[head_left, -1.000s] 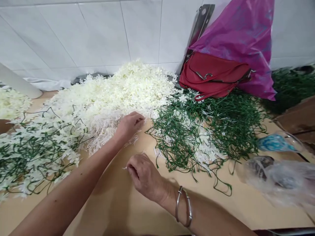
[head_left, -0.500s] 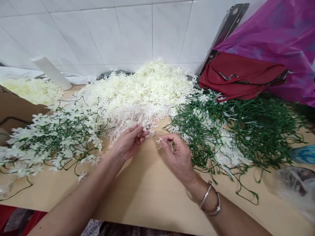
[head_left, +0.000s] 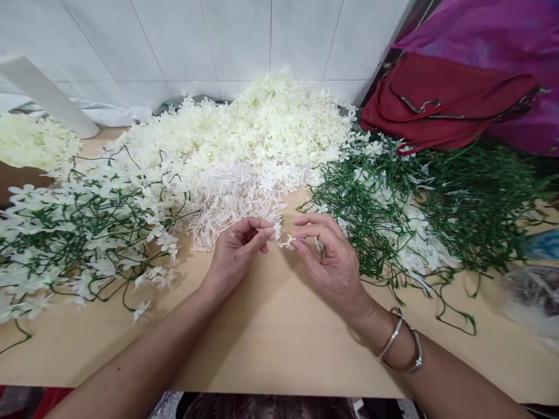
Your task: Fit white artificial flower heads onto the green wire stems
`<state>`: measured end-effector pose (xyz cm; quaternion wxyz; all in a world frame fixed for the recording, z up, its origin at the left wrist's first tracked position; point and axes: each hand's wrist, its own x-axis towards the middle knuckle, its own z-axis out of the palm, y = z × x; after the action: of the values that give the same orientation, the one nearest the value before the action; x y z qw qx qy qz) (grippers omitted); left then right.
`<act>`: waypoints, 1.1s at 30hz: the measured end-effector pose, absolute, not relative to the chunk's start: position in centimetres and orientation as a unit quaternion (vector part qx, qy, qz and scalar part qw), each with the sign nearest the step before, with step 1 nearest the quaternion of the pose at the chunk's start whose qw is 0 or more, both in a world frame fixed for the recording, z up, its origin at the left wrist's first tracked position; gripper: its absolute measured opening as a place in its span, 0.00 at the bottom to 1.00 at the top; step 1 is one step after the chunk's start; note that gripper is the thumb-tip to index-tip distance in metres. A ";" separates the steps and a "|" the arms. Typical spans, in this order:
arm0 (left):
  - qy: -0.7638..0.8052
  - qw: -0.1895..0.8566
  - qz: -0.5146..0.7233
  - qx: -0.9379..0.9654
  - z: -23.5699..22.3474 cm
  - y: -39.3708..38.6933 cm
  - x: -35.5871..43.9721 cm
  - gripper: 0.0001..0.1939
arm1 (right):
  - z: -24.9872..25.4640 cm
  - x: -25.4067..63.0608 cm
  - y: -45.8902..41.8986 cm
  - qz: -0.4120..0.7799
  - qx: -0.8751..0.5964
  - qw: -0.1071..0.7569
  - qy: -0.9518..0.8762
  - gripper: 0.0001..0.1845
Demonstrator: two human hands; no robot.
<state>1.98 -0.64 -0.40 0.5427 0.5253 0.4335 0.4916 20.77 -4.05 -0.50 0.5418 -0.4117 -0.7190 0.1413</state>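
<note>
Pinched between the thumb and fingers of my left hand (head_left: 240, 253) is a small white artificial flower (head_left: 277, 230). Close by on the right, my right hand (head_left: 329, 262) grips a tiny white branched flower stamen (head_left: 289, 240) with thumb and fingertip, its other fingers raised. Flower and stamen are almost touching; whether they meet I cannot tell. Just beyond my hands lies a heap of pale thin stamens (head_left: 236, 203). Behind that rises a large pile of loose cream flowers (head_left: 279, 122).
Flowers on green stems (head_left: 100, 227) are heaped at left. Bare green stems (head_left: 367, 215) tangle at right, with white pieces among them. A red handbag (head_left: 445, 105) and purple bag (head_left: 489, 35) stand behind. A white roll (head_left: 52, 96) leans far left; a clear plastic bag (head_left: 535, 297) lies right.
My two hands have come closer together, bringing the stamen up beside the flower. The flower has turned in my left fingers, and the view has tilted down slightly.
</note>
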 end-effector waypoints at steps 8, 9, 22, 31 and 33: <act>0.447 0.521 0.501 0.528 -0.3 -0.5 2.0 0.12 | -0.5 20.4 -4.7 0.179 -0.404 0.507 -0.740 0.08; 0.447 0.524 0.496 0.529 -0.2 -0.5 2.0 0.12 | -0.4 20.4 -4.8 0.181 -0.409 0.505 -0.739 0.07; 0.442 0.548 0.467 0.534 -0.1 -0.6 1.9 0.14 | -0.5 20.3 -4.9 0.241 -0.430 0.484 -0.723 0.07; 0.388 0.647 0.480 0.448 -0.8 -0.6 1.8 0.13 | -0.5 20.3 -4.8 0.223 -0.468 0.553 -0.652 0.05; 0.381 0.645 0.466 0.470 -0.5 -0.9 2.1 0.13 | -0.5 20.2 -4.8 0.227 -0.469 0.556 -0.648 0.06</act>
<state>2.15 -0.95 -0.45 0.6454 0.4699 0.3813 0.4661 20.24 -4.81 -0.51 0.5561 -0.4690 -0.6476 0.2268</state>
